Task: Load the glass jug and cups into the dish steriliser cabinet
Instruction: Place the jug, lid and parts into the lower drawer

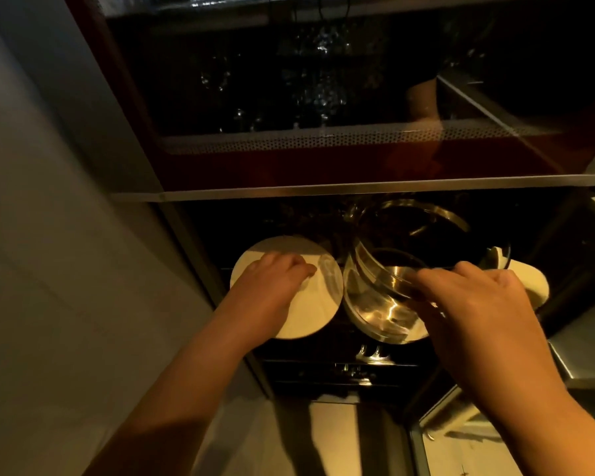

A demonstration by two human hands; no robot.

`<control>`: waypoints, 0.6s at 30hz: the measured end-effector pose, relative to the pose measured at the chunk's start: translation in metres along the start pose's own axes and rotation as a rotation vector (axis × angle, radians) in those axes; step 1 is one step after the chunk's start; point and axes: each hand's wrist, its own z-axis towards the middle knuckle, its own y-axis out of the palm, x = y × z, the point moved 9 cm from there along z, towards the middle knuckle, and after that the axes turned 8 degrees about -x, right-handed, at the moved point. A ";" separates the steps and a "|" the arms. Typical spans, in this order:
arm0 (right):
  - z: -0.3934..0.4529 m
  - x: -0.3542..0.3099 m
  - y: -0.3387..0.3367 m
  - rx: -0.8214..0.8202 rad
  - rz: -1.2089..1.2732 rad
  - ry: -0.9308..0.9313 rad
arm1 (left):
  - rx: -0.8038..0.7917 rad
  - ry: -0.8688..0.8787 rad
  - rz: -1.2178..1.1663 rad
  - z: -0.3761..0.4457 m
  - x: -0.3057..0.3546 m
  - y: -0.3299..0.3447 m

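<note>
A clear glass jug [389, 286] lies tilted on its side inside the lower compartment of the steriliser cabinet [323, 192], its mouth turned away from me. My right hand [478, 304] grips its base end. To the left, a round white plate [323, 304] stands nearly upright in the same compartment, and my left hand [272, 280] is closed on its face and rim. Behind the upper glass door, several glasses [316, 97] glint dimly. Another pale dish [529, 283] shows past my right hand.
The upper compartment has a perforated metal shelf [289, 142]. Dark rack wires [351, 369] run below the jug. A grey wall [66, 235] stands close on the left. A metal counter edge [577, 365] and the opened lower door [461, 441] lie to the right and below.
</note>
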 end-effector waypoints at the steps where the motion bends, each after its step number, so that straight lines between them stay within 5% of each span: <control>1: 0.000 0.000 0.002 -0.002 -0.008 0.001 | 0.007 -0.001 -0.005 0.001 -0.001 0.001; 18: -0.036 -0.008 0.032 -0.005 0.049 0.023 | 0.007 -0.044 -0.056 -0.027 0.001 0.036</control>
